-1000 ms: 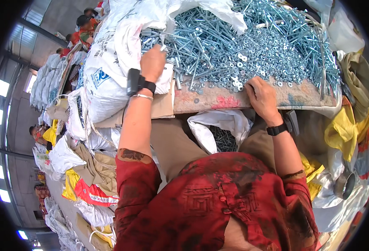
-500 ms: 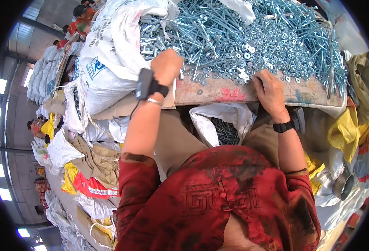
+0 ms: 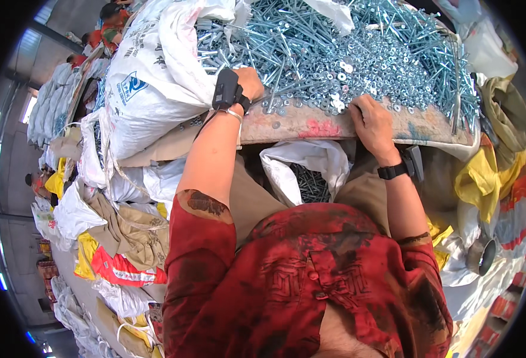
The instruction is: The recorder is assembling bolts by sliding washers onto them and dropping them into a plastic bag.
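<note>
My left hand (image 3: 250, 83) is at the near left edge of a heap of long silvery bolts (image 3: 301, 45). Its fingers curl down and away, and what they hold is hidden. Farther right, my right hand (image 3: 372, 122) is closed over the front of the stained, padded work surface (image 3: 328, 128). Its fingertips are beside loose flat washers (image 3: 337, 104), and I cannot make out anything between them. Small washers and nuts (image 3: 364, 71) cover the middle of the heap.
A full white woven sack (image 3: 155, 89) leans against the heap at left. Below the surface, between my knees, an open white sack (image 3: 278, 170) holds dark bolts (image 3: 310, 184). Yellow cloth (image 3: 486, 185) hangs at right, near a metal ring-like piece (image 3: 481, 255). Other people work far left.
My left hand has shifted right and slightly down along the heap's edge. My right hand stays in about the same place, still curled. The whole view has moved a little.
</note>
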Tool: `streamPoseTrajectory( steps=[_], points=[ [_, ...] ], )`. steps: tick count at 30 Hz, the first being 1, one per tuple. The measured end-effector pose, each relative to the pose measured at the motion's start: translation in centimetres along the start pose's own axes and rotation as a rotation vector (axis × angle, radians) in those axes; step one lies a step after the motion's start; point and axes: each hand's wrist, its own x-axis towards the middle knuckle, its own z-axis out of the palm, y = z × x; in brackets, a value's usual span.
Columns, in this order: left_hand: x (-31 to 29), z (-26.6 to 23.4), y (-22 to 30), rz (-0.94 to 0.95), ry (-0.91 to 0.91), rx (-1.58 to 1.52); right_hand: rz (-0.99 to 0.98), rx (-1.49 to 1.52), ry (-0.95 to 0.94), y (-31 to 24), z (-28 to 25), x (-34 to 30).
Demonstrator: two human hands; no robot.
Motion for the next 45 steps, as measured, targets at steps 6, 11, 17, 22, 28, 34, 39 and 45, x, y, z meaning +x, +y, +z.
streamPoseTrajectory(
  steps=[6, 11, 17, 22, 28, 34, 39, 45],
  points=[
    [-1.8, 1.1, -1.0, 0.014, 0.189, -0.125, -0.020, -0.010, -0.033, -0.2, -0.1, 0.0],
    [-1.1, 2.0, -2.1, 0.019, 0.365, -0.527, -0.012, -0.062, -0.033, 0.4, 0.2, -0.2],
    [-0.5, 3.5, -4.6, 0.346, -0.253, -2.254, 0.014, 0.049, -0.037, -2.4, 0.7, 0.4],
    [-1.6, 5.1, -2.7, 0.357, -0.352, -2.635, -0.169, 0.127, -0.129, -6.4, 2.8, 3.0],
    [-6.7, 6.5, -0.2, 0.758, -0.484, -2.614, -0.341, -0.039, -0.257, -7.0, 7.4, 6.6],
    [-8.6, 8.0, -0.8, 0.683, -0.425, -2.683, -0.547, -0.268, -0.428, -7.3, 9.6, 8.0],
    [-9.4, 8.5, -1.5, 0.728, -0.518, -2.791, -0.607, -0.118, -0.120, -7.1, 8.3, 9.0],
    [-9.6, 9.7, -1.8, 0.766, -0.483, -2.813, -0.263, 0.297, 0.184, -10.7, 1.7, 8.0]
  ],
)
